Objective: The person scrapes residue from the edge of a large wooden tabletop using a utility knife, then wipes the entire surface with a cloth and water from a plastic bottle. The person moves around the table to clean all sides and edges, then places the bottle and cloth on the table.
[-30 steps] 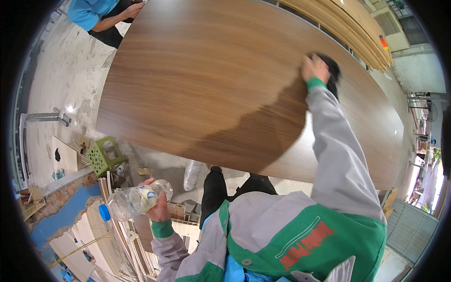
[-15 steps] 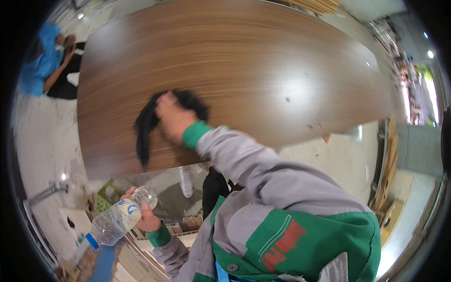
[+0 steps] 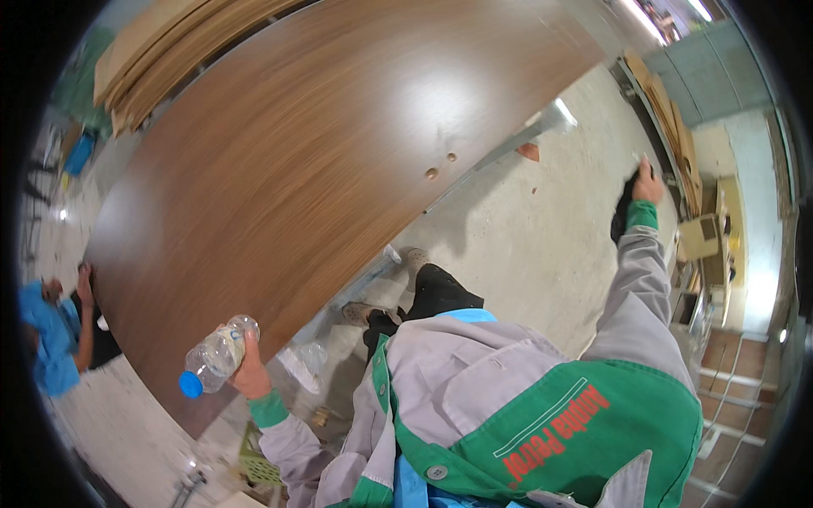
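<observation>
My left hand (image 3: 251, 370) grips a clear plastic bottle (image 3: 217, 356) by its side, with the blue cap tilted down to the left. The bottle is over the near left part of a wide brown wood-grain tabletop (image 3: 279, 169). My right arm is stretched far out to the right, away from the tabletop. In that right hand (image 3: 647, 186) hangs a black cloth (image 3: 624, 205), above the pale floor. Two small round marks (image 3: 433, 173) show near the tabletop's near edge; whether they are holes or spots I cannot tell.
At the left edge a person in blue (image 3: 52, 339) is beside the table. Long brown boards (image 3: 178, 51) are stacked beyond it. More boards (image 3: 669, 127) lean at the right. A green basket (image 3: 257, 461) and a clear plastic item (image 3: 305, 366) are low, near my left arm.
My right hand has lifted the black cloth off the tabletop and swung it far right. My left hand has raised the bottle over the tabletop's near edge. The view has turned right.
</observation>
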Available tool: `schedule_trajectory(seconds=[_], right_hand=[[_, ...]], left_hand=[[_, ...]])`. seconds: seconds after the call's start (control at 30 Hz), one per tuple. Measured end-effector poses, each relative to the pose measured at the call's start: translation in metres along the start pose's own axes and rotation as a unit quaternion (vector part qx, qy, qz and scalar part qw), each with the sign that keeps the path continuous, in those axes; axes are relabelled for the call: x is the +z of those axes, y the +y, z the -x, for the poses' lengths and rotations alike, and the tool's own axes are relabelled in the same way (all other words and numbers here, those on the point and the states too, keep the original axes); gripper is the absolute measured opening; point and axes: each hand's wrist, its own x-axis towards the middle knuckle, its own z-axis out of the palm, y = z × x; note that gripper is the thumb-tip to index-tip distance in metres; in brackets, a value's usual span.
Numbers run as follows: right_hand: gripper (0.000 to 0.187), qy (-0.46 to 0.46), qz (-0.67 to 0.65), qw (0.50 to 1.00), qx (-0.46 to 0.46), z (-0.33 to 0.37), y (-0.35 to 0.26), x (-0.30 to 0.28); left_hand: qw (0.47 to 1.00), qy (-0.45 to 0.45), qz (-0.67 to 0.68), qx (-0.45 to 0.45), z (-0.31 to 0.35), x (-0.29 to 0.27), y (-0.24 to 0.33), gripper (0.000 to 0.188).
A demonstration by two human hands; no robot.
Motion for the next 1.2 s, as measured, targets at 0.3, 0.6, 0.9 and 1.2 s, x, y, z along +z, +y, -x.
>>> schedule_trajectory(seconds=[0.3,0.6,0.9,1.2], right_hand=[[0.047,-0.412,-0.386,0.686,-0.459,0.354,-0.302,0.139],[0.06,-0.307,-0.128,0.843,-0.423,0.078,-0.219,0.286],[0.023,-0.109,-0.284,0.948,-0.097,-0.1,-0.134,0.266],[0.056,-0.362,-0.291,0.637,-0.616,0.219,-0.333,0.297]], left_hand=[[1.0,-0.009,0.017,-0.012,-0.081,0.271,0.025,0.059],[0.947,0.122,-0.297,0.006,-0.069,0.349,0.018,0.073],[0.903,0.091,-0.419,0.036,-0.07,0.347,0.016,0.071],[0.899,0.078,-0.43,-0.009,-0.086,0.365,-0.009,0.074]])
